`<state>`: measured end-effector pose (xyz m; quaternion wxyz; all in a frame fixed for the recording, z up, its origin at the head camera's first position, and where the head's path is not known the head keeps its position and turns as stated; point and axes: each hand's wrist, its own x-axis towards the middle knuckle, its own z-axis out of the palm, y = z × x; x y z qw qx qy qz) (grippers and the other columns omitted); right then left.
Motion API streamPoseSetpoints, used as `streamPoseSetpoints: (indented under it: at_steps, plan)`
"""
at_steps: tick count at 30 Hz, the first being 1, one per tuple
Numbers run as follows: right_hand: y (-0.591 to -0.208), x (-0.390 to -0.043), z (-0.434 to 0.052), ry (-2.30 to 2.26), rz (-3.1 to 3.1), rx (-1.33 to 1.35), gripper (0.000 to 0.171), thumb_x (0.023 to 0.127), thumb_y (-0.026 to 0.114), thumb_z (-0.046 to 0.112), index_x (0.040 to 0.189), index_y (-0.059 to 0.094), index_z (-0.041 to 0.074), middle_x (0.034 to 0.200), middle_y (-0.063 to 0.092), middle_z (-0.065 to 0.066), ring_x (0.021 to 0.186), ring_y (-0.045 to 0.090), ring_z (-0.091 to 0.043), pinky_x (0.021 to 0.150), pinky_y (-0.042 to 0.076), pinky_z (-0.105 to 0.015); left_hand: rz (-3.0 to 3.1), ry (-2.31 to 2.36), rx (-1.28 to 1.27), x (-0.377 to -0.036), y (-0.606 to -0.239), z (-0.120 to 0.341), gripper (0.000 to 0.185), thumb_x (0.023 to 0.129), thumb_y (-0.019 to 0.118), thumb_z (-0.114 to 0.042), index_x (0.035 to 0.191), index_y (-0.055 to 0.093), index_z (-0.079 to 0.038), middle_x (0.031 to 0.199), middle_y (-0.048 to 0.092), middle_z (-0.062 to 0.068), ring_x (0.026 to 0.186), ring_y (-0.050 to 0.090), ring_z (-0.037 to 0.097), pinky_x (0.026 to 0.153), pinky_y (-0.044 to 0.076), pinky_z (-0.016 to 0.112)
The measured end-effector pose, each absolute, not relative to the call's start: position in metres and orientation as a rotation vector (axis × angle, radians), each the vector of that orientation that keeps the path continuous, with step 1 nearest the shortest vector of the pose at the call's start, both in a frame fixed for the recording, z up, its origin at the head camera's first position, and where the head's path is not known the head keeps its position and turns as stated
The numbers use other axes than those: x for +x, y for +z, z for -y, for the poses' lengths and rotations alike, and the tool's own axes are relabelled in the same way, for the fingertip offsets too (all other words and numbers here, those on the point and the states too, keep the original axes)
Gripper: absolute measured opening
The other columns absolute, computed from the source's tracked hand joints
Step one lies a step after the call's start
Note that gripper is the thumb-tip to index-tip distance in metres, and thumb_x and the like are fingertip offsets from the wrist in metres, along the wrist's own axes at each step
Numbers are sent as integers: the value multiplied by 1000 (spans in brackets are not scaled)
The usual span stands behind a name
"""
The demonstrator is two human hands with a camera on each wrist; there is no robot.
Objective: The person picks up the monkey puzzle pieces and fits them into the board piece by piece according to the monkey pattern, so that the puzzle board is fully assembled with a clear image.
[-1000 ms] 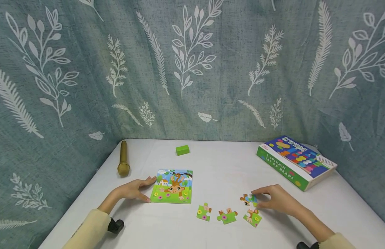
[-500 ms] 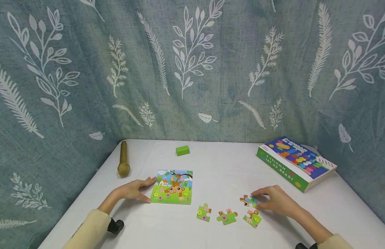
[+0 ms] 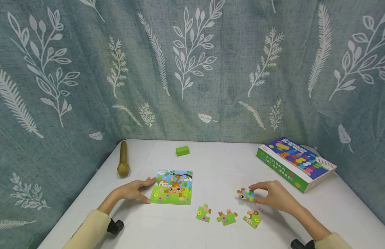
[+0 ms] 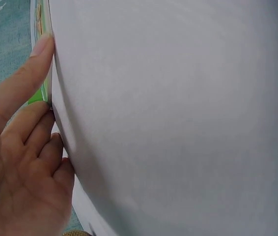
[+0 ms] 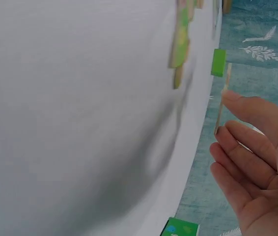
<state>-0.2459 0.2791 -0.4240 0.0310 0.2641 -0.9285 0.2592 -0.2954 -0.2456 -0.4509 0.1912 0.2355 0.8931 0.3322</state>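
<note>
My right hand [image 3: 276, 197] pinches a jigsaw puzzle piece [image 3: 244, 194] with a monkey's eye on it, held just above the table. In the right wrist view this piece [image 5: 229, 76] shows edge-on between thumb and fingers. Three more jigsaw pieces lie in a row below: a left one [image 3: 204, 213], a middle one [image 3: 227, 217] and a right one [image 3: 252, 219]. My left hand [image 3: 133, 190] touches the left edge of a square monkey puzzle board [image 3: 187, 197], thumb and forefinger spread along it. The left wrist view shows the thumb [image 4: 36, 59] against the board's side.
A gold microphone [image 3: 123, 160] lies at the back left of the white table [image 3: 217, 166]. Near the back edge sits a green block [image 3: 182, 150]. A bead-set box [image 3: 296, 160] stands at the back right. A leaf-patterned curtain [image 3: 226, 86] hangs behind.
My right hand has lifted its puzzle piece off the table and moved it slightly left and away from the lower right piece. My left hand and the board have stayed put.
</note>
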Motion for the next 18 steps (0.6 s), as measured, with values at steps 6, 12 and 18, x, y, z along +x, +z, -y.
streamPoseSetpoints:
  at_steps: [6,12,18]
  plan:
    - [-417,-248,-262,814,2829,834,36,72,75,24,106,67,12,100,66,4,100,59,-23,80,47,-44,-2506,939,663,-293,-449,245,90,68,76,-28,141,27,-8,146,17,14,133,11,33,105,10,51]
    - [-415,-252,-243,834,2802,849,36,72,75,22,106,67,11,100,66,2,100,59,-23,80,47,-44,-2514,930,654,-293,-449,245,89,69,76,-28,141,28,-8,146,17,14,134,11,32,105,11,51]
    - [-412,-257,-225,845,2767,856,37,72,75,22,107,67,12,101,66,3,101,58,-20,80,47,-42,-2524,928,624,-293,-449,244,90,68,77,-28,141,28,-9,146,17,15,134,11,32,105,11,50]
